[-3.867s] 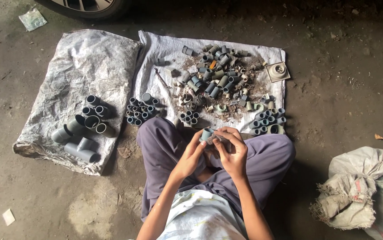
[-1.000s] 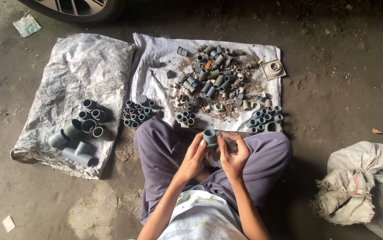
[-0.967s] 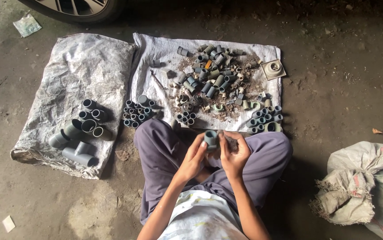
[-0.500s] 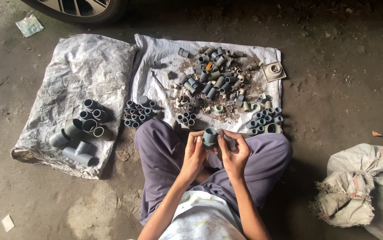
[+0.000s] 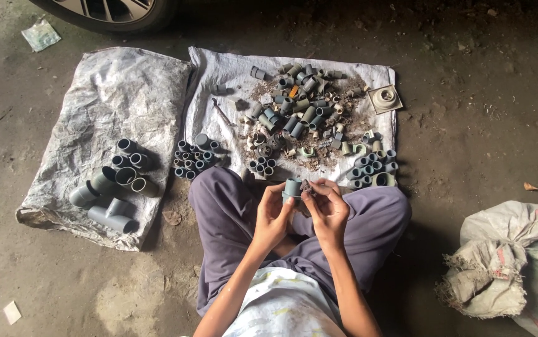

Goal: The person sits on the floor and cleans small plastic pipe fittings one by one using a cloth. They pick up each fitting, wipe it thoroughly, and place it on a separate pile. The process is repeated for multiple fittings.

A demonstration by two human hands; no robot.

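Note:
I sit cross-legged on the ground in purple trousers. My left hand (image 5: 273,215) grips a short grey pipe fitting (image 5: 292,188) upright above my lap. My right hand (image 5: 327,209) is against the fitting's right side, its fingertips pinched on a small dark bit at the rim. Just beyond my knees a white sack (image 5: 231,68) is spread flat, with a mixed heap of grey pipe fittings (image 5: 300,118) and debris on it. Small sorted clusters of fittings stand at its near left (image 5: 195,157), near middle (image 5: 261,165) and near right (image 5: 372,168).
A second flattened sack (image 5: 109,106) lies to the left with larger grey pipe couplings (image 5: 116,184) on it. A square beige drain cover (image 5: 385,98) sits at the far right of the white sack. A stuffed sack (image 5: 518,262) stands at right. A car tyre (image 5: 109,9) is at top left.
The fitting has stayed between my hands above my lap; my fingers have shifted a little around its rim. The view has drifted slightly.

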